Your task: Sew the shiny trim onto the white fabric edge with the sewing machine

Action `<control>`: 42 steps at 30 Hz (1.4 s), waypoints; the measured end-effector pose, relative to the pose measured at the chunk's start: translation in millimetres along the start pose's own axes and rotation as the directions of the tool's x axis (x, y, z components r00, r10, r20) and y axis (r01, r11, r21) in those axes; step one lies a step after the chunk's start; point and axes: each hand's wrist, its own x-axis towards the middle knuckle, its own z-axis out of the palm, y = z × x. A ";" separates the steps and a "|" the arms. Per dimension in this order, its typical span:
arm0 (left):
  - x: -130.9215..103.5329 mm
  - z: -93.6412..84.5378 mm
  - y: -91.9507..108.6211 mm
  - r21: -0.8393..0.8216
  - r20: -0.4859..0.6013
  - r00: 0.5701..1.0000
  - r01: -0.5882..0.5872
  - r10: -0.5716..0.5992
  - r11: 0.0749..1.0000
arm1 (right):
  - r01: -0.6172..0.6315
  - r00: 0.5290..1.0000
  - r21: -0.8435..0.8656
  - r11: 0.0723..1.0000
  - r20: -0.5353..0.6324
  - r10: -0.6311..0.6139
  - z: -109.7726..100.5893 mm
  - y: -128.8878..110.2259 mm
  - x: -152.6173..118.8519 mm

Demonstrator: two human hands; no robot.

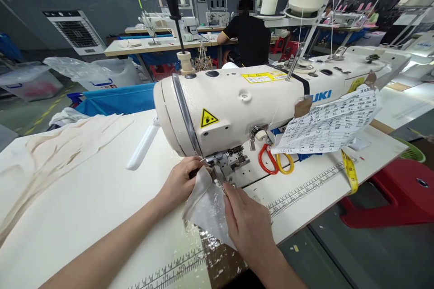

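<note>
A white sewing machine [220, 104] stands across the table, its presser foot area [225, 165] low at the left end. Under it lies a piece of thin white fabric [206, 205], hanging toward me over the table edge. My left hand [179, 180] is closed on the fabric's upper left edge, just left of the needle area; its fingertips are partly hidden. In my right hand [246, 216], closed, is a slim metal tool [220, 184], tweezers by its look, pointing at the fabric beside the presser foot. Its tip is too small to make out.
Red-handled scissors [267, 160] and a yellow handle [285, 163] lie behind the right hand. A handwritten paper sheet [328, 122] hangs from the machine. Cream fabric [61, 149] spreads at left. A red stool [393, 194] stands right; a person [249, 31] sits ahead.
</note>
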 end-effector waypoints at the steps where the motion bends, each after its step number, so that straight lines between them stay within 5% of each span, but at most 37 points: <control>1: 0.1 0.2 0.1 0.005 0.002 1.000 0.003 -0.003 1.000 | 0.003 1.000 0.006 1.000 -0.007 -0.003 -0.2 0.0 -0.5; 42: 2.2 -0.5 2.4 0.046 0.015 0.999 0.040 -0.041 0.998 | -0.027 0.999 0.059 0.998 -0.033 0.029 -1.3 -2.7 -1.0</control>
